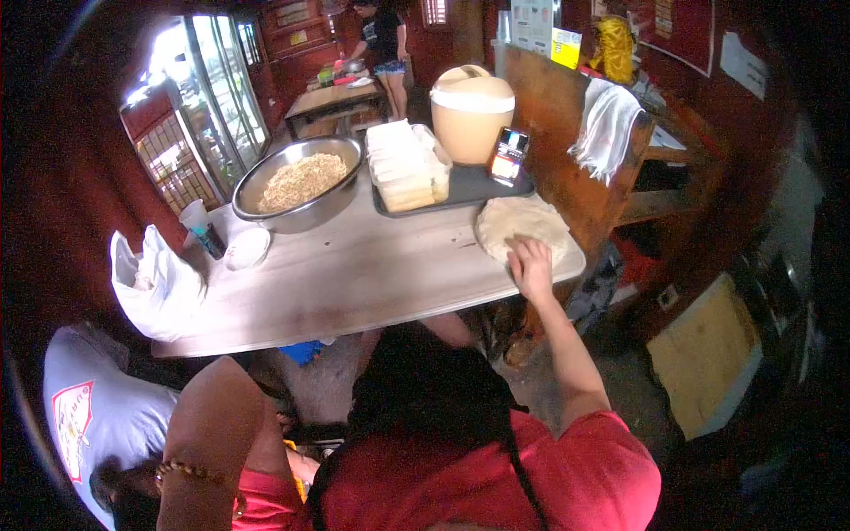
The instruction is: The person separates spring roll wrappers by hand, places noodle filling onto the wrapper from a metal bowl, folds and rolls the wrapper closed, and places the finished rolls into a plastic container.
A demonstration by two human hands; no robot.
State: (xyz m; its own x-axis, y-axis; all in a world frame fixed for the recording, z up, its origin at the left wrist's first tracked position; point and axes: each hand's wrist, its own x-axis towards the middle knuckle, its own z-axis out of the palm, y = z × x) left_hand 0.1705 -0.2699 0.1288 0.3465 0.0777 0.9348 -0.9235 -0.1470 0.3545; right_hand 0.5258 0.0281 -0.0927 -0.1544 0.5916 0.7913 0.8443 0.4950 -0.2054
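Note:
My right hand point(531, 264) rests on the near edge of a pale, round, flat stack point(529, 219) that looks like thin dough wrappers, at the table's right end. Its fingers are stretched out over the top and do not grip it. My left arm is bent up close to the camera, with a beaded bracelet point(190, 472) at the wrist; the left hand itself is out of the picture. Behind the stack, a dark tray point(522, 188) carries a clear plastic box point(414, 188) of white, layered pieces, a lidded beige bucket point(472, 124) and an upright phone point(508, 157).
A large steel bowl point(297, 219) of shredded pale filling stands on the table's far left. Nearby are a small white dish point(247, 250), a cup point(204, 232) and a white plastic bag point(159, 288). A person in grey point(115, 398) is low at my left; another person point(382, 49) stands at a back table.

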